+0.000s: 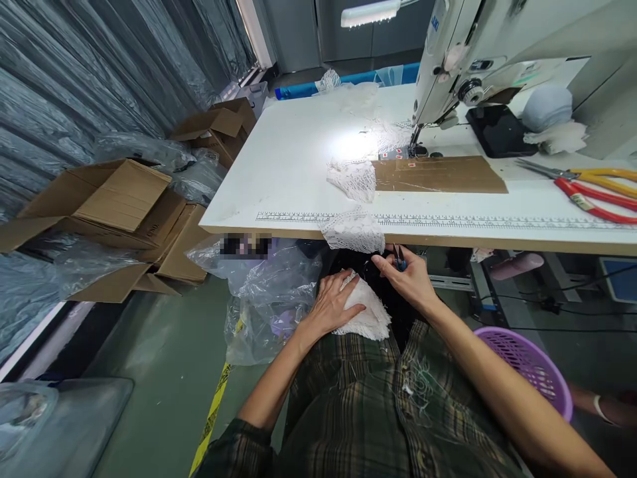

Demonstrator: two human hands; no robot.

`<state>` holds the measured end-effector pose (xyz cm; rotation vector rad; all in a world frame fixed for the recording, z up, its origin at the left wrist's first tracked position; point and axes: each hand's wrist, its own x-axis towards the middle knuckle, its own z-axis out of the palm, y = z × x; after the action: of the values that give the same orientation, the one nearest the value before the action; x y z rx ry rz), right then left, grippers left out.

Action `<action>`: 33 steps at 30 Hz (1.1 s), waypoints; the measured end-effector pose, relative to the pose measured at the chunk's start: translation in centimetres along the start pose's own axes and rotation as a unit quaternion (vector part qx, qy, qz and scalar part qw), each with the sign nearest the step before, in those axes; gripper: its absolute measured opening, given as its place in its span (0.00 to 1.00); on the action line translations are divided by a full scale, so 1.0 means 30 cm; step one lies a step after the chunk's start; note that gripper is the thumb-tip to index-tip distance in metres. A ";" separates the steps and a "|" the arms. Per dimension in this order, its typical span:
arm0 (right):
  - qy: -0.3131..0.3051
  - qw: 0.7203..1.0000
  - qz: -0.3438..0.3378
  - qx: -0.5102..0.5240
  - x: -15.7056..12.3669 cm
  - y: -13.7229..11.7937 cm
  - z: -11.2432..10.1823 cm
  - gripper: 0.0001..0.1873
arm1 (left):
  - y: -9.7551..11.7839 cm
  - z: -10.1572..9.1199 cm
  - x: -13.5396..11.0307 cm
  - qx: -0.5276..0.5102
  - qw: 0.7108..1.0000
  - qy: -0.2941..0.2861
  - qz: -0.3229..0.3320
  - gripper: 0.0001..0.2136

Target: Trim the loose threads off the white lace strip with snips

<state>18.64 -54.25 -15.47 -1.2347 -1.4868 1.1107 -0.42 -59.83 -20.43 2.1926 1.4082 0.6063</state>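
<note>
My left hand (328,302) lies with fingers spread on a folded piece of white lace (369,313) in my lap. Just right of it, below the table edge, my right hand (414,277) is closed around small thread snips (399,259), blades pointing up. A white lace strip (354,230) hangs over the table's front edge, close above both hands. More lace (352,179) runs across the tabletop to the sewing machine's needle area (415,143), under a bright lamp spot.
The white sewing table (288,159) carries brown cardboard (438,174), a black phone-like slab (497,129) and red- and yellow-handled pliers (592,188). Open cardboard boxes (119,199) and plastic bags (279,279) stand left. A purple basket (530,368) sits at right.
</note>
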 end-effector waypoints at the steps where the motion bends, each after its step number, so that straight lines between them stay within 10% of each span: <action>1: 0.005 1.000 -0.005 0.007 0.000 -0.005 0.007 0.23 | -0.001 -0.004 0.002 -0.024 1.000 0.014 -0.004 0.28; 5: -0.071 0.997 -0.039 0.016 -0.060 -0.018 0.013 0.17 | 0.003 -0.040 0.029 -0.287 0.954 0.071 -0.044 0.35; 9: -0.245 0.967 -0.070 0.000 -0.161 -0.044 0.001 0.11 | 0.023 -0.100 0.068 -0.606 0.793 0.026 -0.064 0.45; 12: -0.379 0.920 -0.104 -0.015 -0.217 -0.070 -0.004 0.06 | 0.039 -0.144 0.083 -0.669 0.738 -0.040 -0.079 0.45; 17: -0.462 0.876 -0.114 -0.072 -0.224 -0.084 -0.025 0.05 | 0.055 -0.175 0.076 -0.573 0.800 -0.071 -0.162 0.25; 25: -0.226 0.966 -0.038 -0.122 -0.066 -0.056 -0.036 0.24 | 0.086 -0.198 0.091 -0.522 0.835 -0.009 -0.172 0.14; 33: -0.201 0.962 -0.074 -0.170 0.004 -0.061 0.018 0.22 | 0.083 -0.193 0.096 -0.484 0.863 0.006 -0.149 0.14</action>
<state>17.73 -54.38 -13.80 -1.1399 -2.1150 1.0762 -0.96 -57.29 -13.99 1.1491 1.0486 0.9419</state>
